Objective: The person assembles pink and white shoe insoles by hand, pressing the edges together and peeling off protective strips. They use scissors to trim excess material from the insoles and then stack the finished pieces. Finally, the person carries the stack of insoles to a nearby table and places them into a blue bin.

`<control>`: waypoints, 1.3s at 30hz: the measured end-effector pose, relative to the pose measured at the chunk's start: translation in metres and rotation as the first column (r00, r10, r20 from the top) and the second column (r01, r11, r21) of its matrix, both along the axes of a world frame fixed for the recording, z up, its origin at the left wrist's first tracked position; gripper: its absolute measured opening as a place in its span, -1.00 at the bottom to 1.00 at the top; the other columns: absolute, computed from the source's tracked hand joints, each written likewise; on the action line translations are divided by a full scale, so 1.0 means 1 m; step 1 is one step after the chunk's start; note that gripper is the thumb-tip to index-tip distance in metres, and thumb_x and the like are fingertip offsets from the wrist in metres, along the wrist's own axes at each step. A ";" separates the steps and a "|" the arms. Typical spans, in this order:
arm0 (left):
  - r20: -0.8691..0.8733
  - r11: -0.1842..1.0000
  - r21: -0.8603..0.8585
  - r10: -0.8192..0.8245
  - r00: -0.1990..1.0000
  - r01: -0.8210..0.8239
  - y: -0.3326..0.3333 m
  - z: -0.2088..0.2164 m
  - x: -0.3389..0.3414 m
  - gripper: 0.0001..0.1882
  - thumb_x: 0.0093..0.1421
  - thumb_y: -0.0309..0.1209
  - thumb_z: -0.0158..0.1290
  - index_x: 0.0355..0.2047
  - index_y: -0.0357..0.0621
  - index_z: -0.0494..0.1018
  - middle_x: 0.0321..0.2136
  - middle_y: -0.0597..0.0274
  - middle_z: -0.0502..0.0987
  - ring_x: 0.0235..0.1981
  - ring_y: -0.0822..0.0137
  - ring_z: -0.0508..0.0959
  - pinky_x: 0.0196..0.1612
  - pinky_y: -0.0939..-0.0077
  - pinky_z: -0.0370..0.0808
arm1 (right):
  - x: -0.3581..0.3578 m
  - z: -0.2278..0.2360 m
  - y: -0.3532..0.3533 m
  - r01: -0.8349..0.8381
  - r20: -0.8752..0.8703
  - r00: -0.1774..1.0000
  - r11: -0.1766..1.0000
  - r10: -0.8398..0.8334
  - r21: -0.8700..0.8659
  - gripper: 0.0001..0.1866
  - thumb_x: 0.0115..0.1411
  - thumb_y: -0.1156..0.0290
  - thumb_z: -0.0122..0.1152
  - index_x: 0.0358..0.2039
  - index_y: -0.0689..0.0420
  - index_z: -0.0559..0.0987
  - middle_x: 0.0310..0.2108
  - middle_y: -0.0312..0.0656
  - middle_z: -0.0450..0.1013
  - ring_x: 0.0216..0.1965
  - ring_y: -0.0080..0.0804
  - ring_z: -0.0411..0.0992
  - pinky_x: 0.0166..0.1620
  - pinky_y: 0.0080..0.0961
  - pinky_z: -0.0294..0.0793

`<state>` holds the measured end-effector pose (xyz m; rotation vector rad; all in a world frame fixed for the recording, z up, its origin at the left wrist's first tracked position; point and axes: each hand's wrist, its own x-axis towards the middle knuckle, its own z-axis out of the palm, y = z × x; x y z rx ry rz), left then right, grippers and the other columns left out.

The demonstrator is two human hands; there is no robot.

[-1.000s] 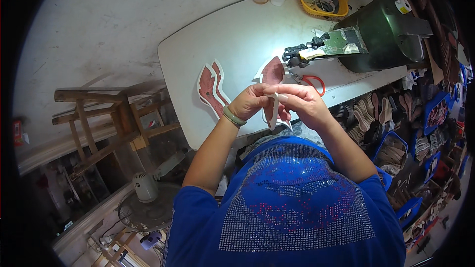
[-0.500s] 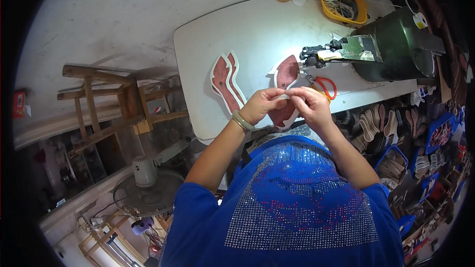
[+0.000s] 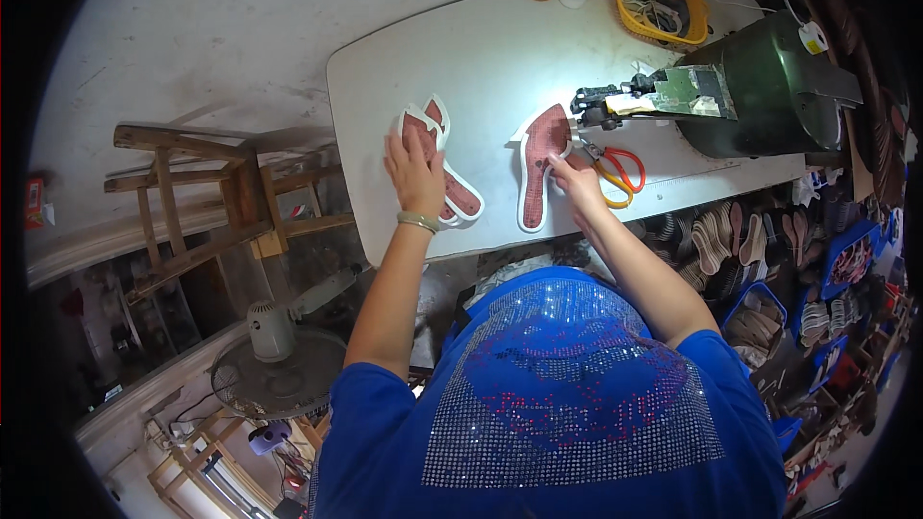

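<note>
In what seems a sorting step on the tabletop (image 3: pixel 481 67), the left hand (image 3: pixel 415 178) lies open-fingered over overlapping soles (image 3: pixel 464 196) and the right hand's (image 3: pixel 578 185) fingers meet a single sole (image 3: pixel 535 185), grip unclear, any lift likely needing an edge pinch.

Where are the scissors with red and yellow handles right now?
The scissors lie right of centre in the head view, on the white tabletop, just right of the person's right hand and below the black head of the green machine.
</note>
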<state>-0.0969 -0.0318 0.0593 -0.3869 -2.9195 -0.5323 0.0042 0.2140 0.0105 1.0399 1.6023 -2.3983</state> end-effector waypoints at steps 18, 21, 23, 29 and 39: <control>0.365 0.078 0.887 -0.721 0.589 -0.454 0.086 0.149 0.070 -0.40 0.35 0.00 -0.32 0.15 -0.26 0.22 0.03 0.05 0.40 0.01 0.20 0.46 0.06 0.29 0.43 | 0.030 0.181 -0.026 -0.182 -0.427 0.904 0.877 -0.029 -0.444 -0.75 0.21 0.37 0.16 -0.12 0.18 0.46 -0.22 -0.28 0.48 -0.21 -0.58 0.41 -0.07 -0.58 0.34; 0.364 0.129 0.904 -0.730 0.578 -0.407 0.090 0.171 0.076 -0.35 0.37 0.05 -0.45 0.12 -0.28 0.26 -0.03 0.05 0.44 -0.01 0.25 0.48 0.06 0.36 0.42 | 0.037 0.192 -0.028 -0.145 -0.435 0.897 0.883 -0.073 -0.447 -0.72 0.21 0.37 0.15 -0.10 0.20 0.44 -0.18 -0.24 0.49 -0.16 -0.56 0.42 -0.02 -0.55 0.35; 0.380 0.243 0.923 -0.699 0.606 -0.299 0.091 0.175 0.078 -0.37 0.39 0.02 -0.45 0.07 -0.30 0.32 -0.10 0.07 0.50 -0.08 0.27 0.52 0.01 0.41 0.44 | 0.043 0.190 -0.026 -0.148 -0.505 0.862 0.937 -0.035 -0.317 -0.72 0.22 0.38 0.14 -0.09 0.23 0.43 -0.15 -0.20 0.48 -0.13 -0.55 0.42 0.00 -0.54 0.35; 0.297 0.600 0.800 -0.407 0.864 0.008 0.102 0.171 0.091 -0.41 0.41 -0.06 -0.42 -0.11 -0.33 0.45 -0.29 0.17 0.58 -0.29 0.27 0.59 -0.16 0.47 0.52 | 0.054 0.200 -0.023 -0.079 -0.542 0.838 0.997 0.053 -0.025 -0.72 0.26 0.44 0.10 -0.06 0.29 0.41 -0.14 -0.16 0.48 -0.13 -0.53 0.44 -0.02 -0.55 0.40; 0.334 0.245 0.942 -0.740 0.583 -0.228 0.102 0.170 0.089 -0.40 0.35 0.04 -0.29 -0.02 -0.28 0.38 -0.24 0.25 0.52 -0.27 0.46 0.50 -0.18 0.58 0.45 | 0.051 0.207 -0.005 -0.165 -0.548 0.833 0.978 0.070 -0.126 -0.72 0.27 0.41 0.07 -0.06 0.28 0.42 -0.11 -0.12 0.46 -0.12 -0.54 0.43 -0.03 -0.55 0.40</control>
